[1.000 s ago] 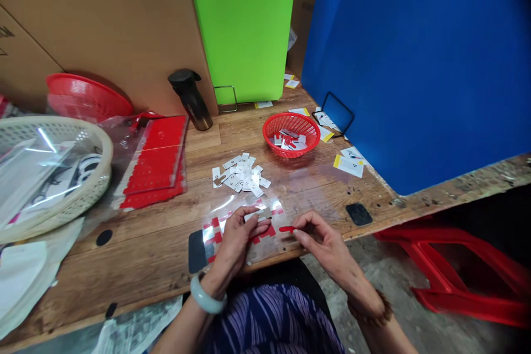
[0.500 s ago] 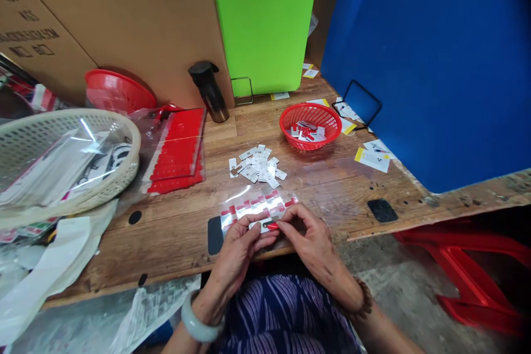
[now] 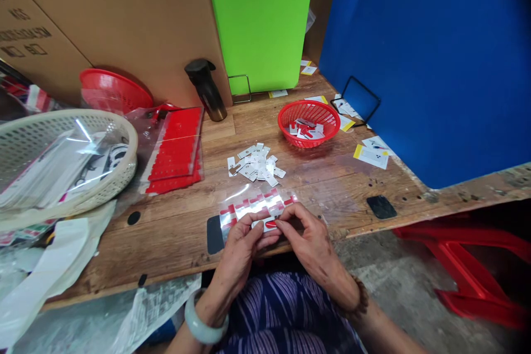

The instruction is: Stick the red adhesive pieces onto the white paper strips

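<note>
My left hand (image 3: 244,238) grips a small white card (image 3: 258,225) with a slot in it, near the table's front edge. Against that slot lies a red sticker (image 3: 271,224), its right end pinched between the thumb and finger of my right hand (image 3: 305,232). Just behind my hands is a clear sheet (image 3: 249,203) carrying several red stickers. A loose pile of white slotted cards (image 3: 258,163) lies farther back. To its right stands a red basket (image 3: 309,141) with red-and-white cards inside.
A white basket (image 3: 131,149) of bagged items stands at left, beside stacked red sheets (image 3: 176,144). A dark flask (image 3: 207,91) stands before the cardboard (image 3: 157,22). Green (image 3: 261,22) and blue (image 3: 427,66) panels rise behind. A red stool (image 3: 460,265) is at lower right.
The red sticker has moved left onto the card, covering the slot where dark showed before. My hands have stayed in nearly the same place; the view has shifted slightly.
</note>
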`<state>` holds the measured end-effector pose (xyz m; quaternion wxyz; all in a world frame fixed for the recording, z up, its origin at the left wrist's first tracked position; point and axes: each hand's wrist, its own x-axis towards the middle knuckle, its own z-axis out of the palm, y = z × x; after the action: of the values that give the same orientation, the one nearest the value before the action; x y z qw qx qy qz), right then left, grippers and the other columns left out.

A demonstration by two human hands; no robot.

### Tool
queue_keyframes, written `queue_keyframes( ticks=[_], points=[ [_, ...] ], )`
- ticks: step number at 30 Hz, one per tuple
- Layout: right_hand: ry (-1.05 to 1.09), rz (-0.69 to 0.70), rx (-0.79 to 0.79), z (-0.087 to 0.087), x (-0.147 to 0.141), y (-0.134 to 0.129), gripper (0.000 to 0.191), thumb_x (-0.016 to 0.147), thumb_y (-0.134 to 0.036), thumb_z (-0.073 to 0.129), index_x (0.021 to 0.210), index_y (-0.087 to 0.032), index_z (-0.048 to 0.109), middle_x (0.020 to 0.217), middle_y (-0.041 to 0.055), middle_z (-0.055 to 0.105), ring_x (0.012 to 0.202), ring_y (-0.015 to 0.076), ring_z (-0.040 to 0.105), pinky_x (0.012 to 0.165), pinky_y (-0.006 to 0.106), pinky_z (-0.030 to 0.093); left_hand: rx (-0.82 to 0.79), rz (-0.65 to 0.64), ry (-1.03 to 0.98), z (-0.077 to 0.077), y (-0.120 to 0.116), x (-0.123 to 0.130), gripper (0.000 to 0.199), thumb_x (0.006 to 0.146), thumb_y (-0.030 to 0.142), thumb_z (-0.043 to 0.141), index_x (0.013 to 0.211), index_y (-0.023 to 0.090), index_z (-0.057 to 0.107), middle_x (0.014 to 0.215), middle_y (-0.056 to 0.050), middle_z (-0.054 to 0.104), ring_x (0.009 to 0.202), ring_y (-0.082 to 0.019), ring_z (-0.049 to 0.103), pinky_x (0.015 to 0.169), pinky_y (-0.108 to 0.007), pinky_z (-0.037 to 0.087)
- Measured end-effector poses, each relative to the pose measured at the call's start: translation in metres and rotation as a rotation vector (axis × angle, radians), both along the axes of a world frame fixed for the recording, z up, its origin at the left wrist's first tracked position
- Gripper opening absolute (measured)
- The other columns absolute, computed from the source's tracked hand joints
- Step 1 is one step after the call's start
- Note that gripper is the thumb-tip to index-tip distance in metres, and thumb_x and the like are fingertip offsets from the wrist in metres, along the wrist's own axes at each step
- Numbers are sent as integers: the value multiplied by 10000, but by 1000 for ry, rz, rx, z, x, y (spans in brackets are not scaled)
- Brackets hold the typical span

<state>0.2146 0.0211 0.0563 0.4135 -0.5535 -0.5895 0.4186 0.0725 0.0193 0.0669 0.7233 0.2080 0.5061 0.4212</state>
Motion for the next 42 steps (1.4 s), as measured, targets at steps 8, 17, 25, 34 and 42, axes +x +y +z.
queue_keyframes(
  ticks=[8,17,25,34,42],
  points=[
    [-34,19,75,-6,2,-2,109,838,-143,527,746,-202,527,725,-33,553,715,122,523,675,231,380,14,6,0,2,0,1,234,749,192,675,961,127,600,969,-76,698,739,-144,696,735,-228,557],
    [-50,10,137,-9,3,-2,115,840,-130,528,755,-207,526,743,-31,567,738,125,535,686,229,384,12,-5,9,3,2,1,231,762,200,663,970,129,593,890,-65,707,727,-135,695,741,-215,549],
    [-42,12,136,-11,2,-1,124,839,-123,526,745,-204,527,735,-30,560,723,122,531,676,227,385,8,-11,8,2,1,0,258,775,188,643,1017,126,580,869,-69,710,751,-144,696,737,-215,546],
    [-20,2,92,-9,2,-1,115,839,-129,525,748,-199,533,728,-34,556,711,114,529,675,221,390,3,-19,10,1,4,0,233,793,175,617,1014,125,567,787,-61,710,728,-139,696,715,-202,540],
    [-31,-4,113,-10,2,0,114,835,-131,525,745,-202,529,723,-35,556,703,117,529,669,224,392,-1,-17,5,3,4,1,246,785,187,628,1014,127,564,796,-63,708,752,-147,696,726,-209,537]
  ],
)
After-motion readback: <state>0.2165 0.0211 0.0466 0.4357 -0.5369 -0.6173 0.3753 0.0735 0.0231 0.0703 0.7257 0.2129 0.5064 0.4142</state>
